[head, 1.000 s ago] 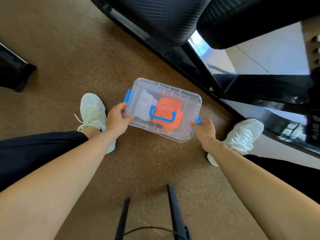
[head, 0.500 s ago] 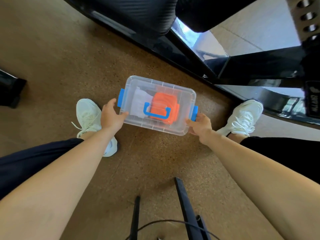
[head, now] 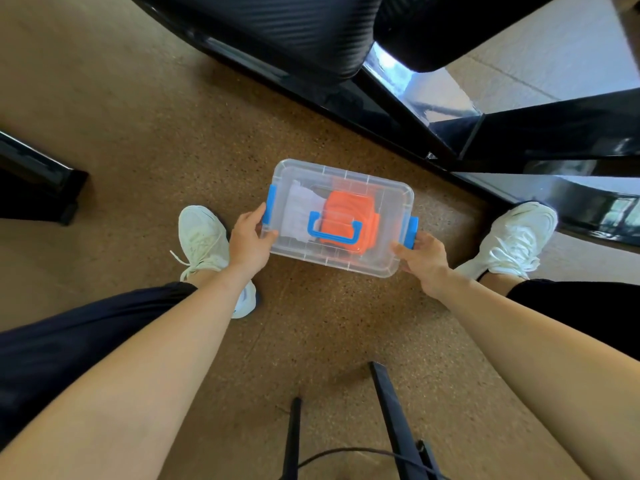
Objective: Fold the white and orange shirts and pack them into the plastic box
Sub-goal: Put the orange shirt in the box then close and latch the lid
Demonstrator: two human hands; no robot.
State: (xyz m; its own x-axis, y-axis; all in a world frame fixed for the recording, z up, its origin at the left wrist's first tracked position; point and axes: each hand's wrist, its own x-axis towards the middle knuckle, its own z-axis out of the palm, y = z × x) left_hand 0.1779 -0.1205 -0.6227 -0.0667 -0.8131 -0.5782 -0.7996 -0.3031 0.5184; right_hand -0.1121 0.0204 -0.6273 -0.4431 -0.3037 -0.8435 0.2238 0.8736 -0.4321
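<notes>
A clear plastic box (head: pixel 388 202) with a lid, blue side latches and a blue top handle (head: pixel 334 232) sits low over the brown cork floor between my feet. Through the lid I see a folded white shirt (head: pixel 299 211) on the left and a folded orange shirt (head: pixel 349 216) on the right. My left hand (head: pixel 247 242) grips the box's left end by the blue latch. My right hand (head: pixel 424 259) grips the right end under the other latch.
My white sneakers (head: pixel 202 237) (head: pixel 512 242) stand on either side of the box. A black chair seat and glossy black frame (head: pixel 346 46) loom beyond it. Black tripod legs and a cable (head: pixel 391 420) lie near the bottom edge. A black base (head: pixel 38 188) sits at left.
The box, held at both ends, has levelled out from a tilt and shifted slightly; my hands stayed on its ends. The camera view swayed.
</notes>
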